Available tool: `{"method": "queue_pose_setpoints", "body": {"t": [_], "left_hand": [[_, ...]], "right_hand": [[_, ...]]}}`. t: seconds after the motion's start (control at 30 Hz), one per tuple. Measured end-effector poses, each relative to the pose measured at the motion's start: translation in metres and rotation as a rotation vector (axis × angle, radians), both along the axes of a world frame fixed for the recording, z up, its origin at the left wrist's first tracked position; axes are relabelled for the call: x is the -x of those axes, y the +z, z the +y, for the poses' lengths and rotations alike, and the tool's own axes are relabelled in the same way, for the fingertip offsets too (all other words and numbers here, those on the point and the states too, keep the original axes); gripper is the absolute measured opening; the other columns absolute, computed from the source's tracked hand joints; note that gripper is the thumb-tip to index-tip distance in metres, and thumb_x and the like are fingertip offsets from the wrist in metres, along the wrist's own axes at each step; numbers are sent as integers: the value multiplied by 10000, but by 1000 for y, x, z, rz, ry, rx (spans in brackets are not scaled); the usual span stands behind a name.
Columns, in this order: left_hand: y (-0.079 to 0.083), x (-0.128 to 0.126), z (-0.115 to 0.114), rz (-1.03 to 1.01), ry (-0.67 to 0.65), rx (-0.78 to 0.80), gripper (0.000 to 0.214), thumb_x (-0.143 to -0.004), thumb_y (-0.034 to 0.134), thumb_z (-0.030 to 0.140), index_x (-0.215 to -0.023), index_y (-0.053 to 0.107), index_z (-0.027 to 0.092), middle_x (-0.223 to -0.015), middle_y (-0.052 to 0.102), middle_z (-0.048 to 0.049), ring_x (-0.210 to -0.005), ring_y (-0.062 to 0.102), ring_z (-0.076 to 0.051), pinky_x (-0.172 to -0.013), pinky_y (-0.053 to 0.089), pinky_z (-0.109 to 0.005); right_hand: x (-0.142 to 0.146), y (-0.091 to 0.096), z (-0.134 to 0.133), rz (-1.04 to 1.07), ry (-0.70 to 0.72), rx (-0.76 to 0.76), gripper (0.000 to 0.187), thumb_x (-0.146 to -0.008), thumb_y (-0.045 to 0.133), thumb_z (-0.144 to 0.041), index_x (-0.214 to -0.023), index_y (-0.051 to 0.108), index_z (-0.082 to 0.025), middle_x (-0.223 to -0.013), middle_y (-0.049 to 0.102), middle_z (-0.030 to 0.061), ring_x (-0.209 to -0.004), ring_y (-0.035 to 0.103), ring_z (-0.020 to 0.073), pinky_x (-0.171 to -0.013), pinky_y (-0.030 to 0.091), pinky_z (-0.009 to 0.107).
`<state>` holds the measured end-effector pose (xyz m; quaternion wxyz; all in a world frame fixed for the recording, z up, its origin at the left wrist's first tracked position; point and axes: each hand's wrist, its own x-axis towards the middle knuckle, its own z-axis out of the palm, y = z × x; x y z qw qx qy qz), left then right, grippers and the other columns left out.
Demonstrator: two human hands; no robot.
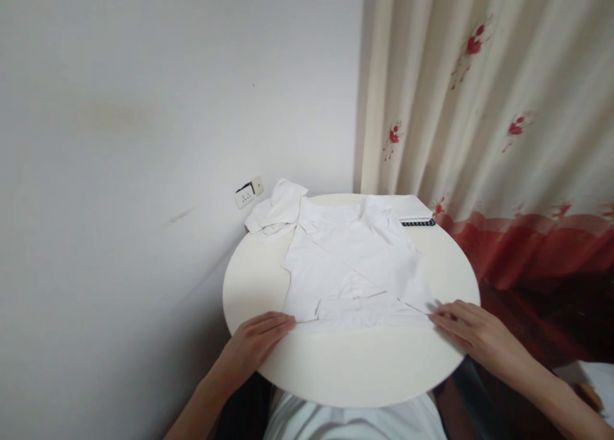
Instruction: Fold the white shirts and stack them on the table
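A white shirt (345,261) lies spread over the round table, its near edge folded up in a strip with a few creases. At the near left corner of the shirt, my left hand (261,337) has its fingers closed on the edge. My right hand (460,325) pinches the near right corner, thumb and fingers together. A bunched part of the white cloth (281,210) sits at the back left, partly past the table's edge. Whether it is a sleeve I cannot tell.
The white round table (364,369) stands against a wall with a socket (245,196). At its back right lies a flat white item (407,208) with a black patterned strip (418,222) beside it. A curtain (480,139) with red flowers hangs on the right.
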<state>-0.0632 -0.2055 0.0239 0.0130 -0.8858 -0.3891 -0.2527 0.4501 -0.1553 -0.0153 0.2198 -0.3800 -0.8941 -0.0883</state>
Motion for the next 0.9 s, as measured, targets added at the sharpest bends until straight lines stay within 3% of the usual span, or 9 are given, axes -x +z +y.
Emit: {"method": "queue_pose_setpoints", "body": {"t": [0.3, 0.53, 0.67, 0.77, 0.9], "left_hand": [[4, 0, 1, 7, 53, -24, 257, -1017, 490, 192, -1113, 725, 232, -988, 738, -48, -898, 695, -161, -820, 582, -257], [32, 4, -18, 41, -9, -16, 222, -1025, 500, 208, -1014, 721, 213, -868, 712, -32, -783, 674, -133, -719, 537, -213], [46, 9, -32, 62, -31, 1, 234, -1033, 494, 234, -989, 724, 224, -848, 710, -23, -766, 677, -127, -719, 532, -202], [48, 12, -37, 77, -28, 31, 233, -1026, 500, 233, -983, 730, 234, -844, 714, -17, -763, 686, -125, -716, 536, -191], [38, 13, -38, 72, -1, 55, 225, -1017, 513, 239, -974, 734, 242, -835, 717, -11, -752, 691, -126, -699, 539, -186]], "right_hand": [[4, 1, -2, -58, -53, -139, 394, -899, 477, -62, -1163, 713, -235, -1143, 729, 90, -1021, 657, 253, -917, 482, 448], [6, 22, -23, 12, 59, -45, 331, -854, 515, -46, -1035, 717, -234, -973, 720, 63, -907, 639, 221, -907, 468, 420], [7, 33, -39, 19, 100, 3, 358, -884, 500, -41, -1104, 703, -236, -1001, 711, 60, -946, 637, 219, -928, 469, 401], [9, 27, -48, 16, 110, -13, 385, -920, 528, -86, -1242, 664, -248, -1064, 708, 58, -1004, 639, 219, -980, 458, 401], [12, 4, -54, 15, 139, -57, 374, -956, 600, -215, -1326, 630, -262, -1081, 697, 60, -1020, 636, 218, -994, 457, 402]]}}
